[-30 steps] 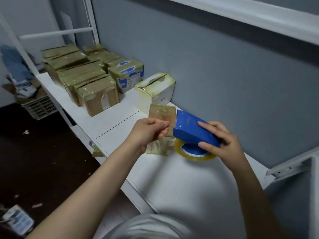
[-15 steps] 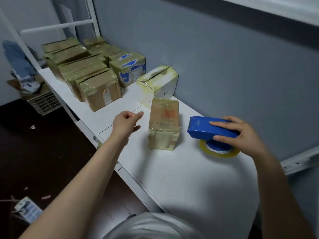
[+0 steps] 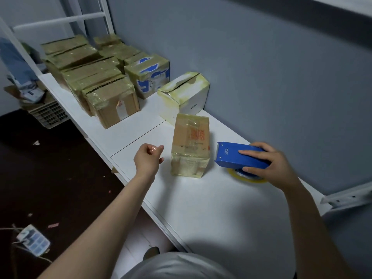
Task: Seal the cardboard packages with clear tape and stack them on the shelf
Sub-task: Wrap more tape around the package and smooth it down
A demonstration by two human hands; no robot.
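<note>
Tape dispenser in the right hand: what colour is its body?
Blue tape dispenser, gripped by the right hand; head view.

Taped box stands upright on the shelf.
Left hand, curled and empty, just left of it; right hand grips the blue dispenser.

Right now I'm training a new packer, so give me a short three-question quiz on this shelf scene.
1. True or false: the left hand holds the blue tape dispenser.
2. The taped package between the hands: A) stands on end, B) lies flat, C) sits atop another box.
3. Fill in: the carton just behind it is mostly ___ under its yellowed tape.
Key: 1 false, the right hand grips it; 2 A; 3 white.
</note>
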